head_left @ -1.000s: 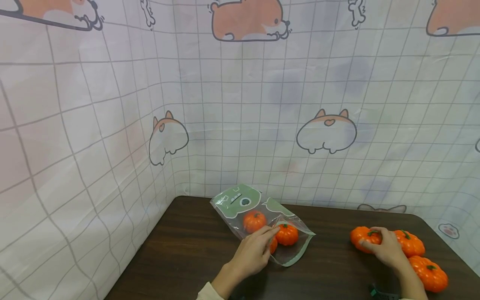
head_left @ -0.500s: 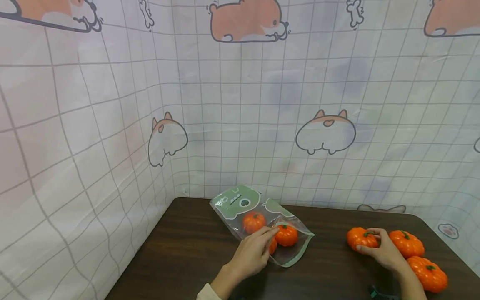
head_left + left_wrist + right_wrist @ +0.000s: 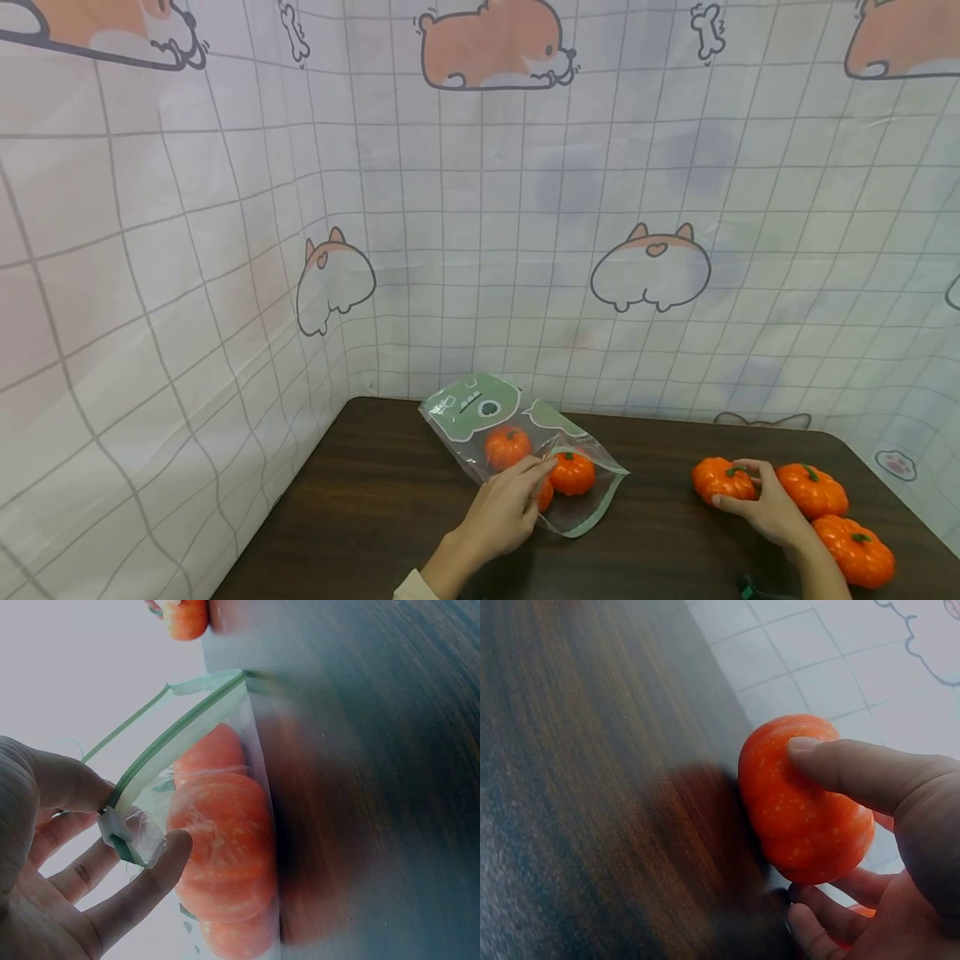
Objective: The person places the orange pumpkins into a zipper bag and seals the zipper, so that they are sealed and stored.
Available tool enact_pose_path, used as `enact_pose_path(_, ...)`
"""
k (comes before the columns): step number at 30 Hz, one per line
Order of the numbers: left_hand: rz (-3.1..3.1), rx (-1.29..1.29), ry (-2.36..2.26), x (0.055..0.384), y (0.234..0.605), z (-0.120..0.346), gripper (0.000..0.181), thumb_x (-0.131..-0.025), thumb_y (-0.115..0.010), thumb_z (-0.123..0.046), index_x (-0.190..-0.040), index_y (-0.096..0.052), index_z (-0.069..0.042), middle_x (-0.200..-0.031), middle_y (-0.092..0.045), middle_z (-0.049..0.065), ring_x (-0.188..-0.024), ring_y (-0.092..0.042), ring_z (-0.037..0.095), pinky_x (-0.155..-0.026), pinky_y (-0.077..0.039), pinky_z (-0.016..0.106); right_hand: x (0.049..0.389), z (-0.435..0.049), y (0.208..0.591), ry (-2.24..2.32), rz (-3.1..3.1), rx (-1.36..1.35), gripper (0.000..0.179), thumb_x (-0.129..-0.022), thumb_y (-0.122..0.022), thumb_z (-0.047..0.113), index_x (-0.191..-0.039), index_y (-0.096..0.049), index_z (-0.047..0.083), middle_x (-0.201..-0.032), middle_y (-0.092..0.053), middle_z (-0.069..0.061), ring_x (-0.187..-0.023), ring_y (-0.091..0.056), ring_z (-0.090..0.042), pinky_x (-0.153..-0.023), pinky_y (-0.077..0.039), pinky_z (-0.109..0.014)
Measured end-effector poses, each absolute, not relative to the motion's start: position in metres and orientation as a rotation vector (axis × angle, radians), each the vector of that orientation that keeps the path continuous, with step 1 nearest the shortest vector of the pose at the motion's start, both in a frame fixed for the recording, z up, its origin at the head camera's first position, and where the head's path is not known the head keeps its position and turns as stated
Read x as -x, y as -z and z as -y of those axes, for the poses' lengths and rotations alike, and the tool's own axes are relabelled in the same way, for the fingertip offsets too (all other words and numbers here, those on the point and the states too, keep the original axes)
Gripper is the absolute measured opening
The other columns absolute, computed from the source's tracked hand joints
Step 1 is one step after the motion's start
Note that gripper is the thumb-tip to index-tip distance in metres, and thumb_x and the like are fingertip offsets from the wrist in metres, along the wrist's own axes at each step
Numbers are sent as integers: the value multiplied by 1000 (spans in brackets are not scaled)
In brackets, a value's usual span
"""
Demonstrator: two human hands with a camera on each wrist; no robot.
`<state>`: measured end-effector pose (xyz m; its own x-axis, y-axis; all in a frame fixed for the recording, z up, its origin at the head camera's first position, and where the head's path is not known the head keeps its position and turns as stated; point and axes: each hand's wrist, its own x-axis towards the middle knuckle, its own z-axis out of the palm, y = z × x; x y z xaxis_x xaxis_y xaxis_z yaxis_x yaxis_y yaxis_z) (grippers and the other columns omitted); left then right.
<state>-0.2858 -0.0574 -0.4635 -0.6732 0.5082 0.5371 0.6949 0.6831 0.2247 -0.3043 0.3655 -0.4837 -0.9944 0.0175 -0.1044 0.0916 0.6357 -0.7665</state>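
A clear zip bag (image 3: 480, 404) with a green cartoon print lies on the table, its mouth toward the right. Several small orange pumpkins (image 3: 507, 447) are inside it. My left hand (image 3: 501, 510) pinches the bag's edge at the green zip strip (image 3: 176, 735), thumb against fingers, holding the mouth apart. To the right, my right hand (image 3: 772, 502) grips another orange pumpkin (image 3: 722, 480), thumb on the near side and fingers behind. The right wrist view shows that pumpkin (image 3: 802, 802) close over the dark wood, the thumb pressed on its skin.
Two more pumpkins, one farther back (image 3: 813, 491) and one nearer (image 3: 857, 552), sit at the right by the right forearm. The dark wooden table (image 3: 352, 500) ends at a white grid-patterned curtain (image 3: 480, 208) behind and at the left.
My right hand has shifted slightly left with its pumpkin, away from the two beside it. My left hand stays at the bag's mouth.
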Motion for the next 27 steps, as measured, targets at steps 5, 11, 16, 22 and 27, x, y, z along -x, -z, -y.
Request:
enact_pose_path(5,2456,935,575,285,464,58,62,-81,-68,0,-141,-62,-15,-125,-68,-6,-97,-66,9,-78,-55,24,305,-365,485,1304,-2774,-94,95,-96,-69,42,-153,-10,-5,-155,-10,-47,-140,-19,-64,-108,-32,-73)
enact_pose_path(11,2460,941,579,283,463,58,62,-81,-68,1,-140,-62,-15,-126,-68,-6,-100,-67,9,-81,-55,26,306,-365,488,1303,-2794,-97,95,-95,-70,43,-152,-11,-6,-153,-16,-48,-137,-26,-64,-105,-38,-70)
enact_pose_path(16,2463,942,586,283,462,58,62,-81,-67,2,-140,-62,-15,-126,-68,-6,-98,-66,8,-79,-54,25,305,-365,489,1306,-2818,-107,96,-92,-72,46,-151,-16,-6,-153,-19,-46,-136,-29,-63,-102,-42,-67)
enact_pose_path(22,2470,939,589,284,462,58,61,-81,-67,1,-141,-62,-14,-126,-68,-6,-96,-65,8,-78,-54,24,305,-365,487,1301,-2846,-115,95,-90,-74,48,-149,-21,-4,-150,-25,-47,-132,-36,-63,-97,-47,-64)
enact_pose_path(27,2476,931,590,284,462,58,61,-82,-68,1,-141,-62,-14,-126,-68,-6,-94,-65,8,-76,-54,24,304,-364,487,1283,-2864,-125,94,-89,-75,49,-149,-23,-3,-150,-26,-47,-131,-38,-63,-96,-47,-63)
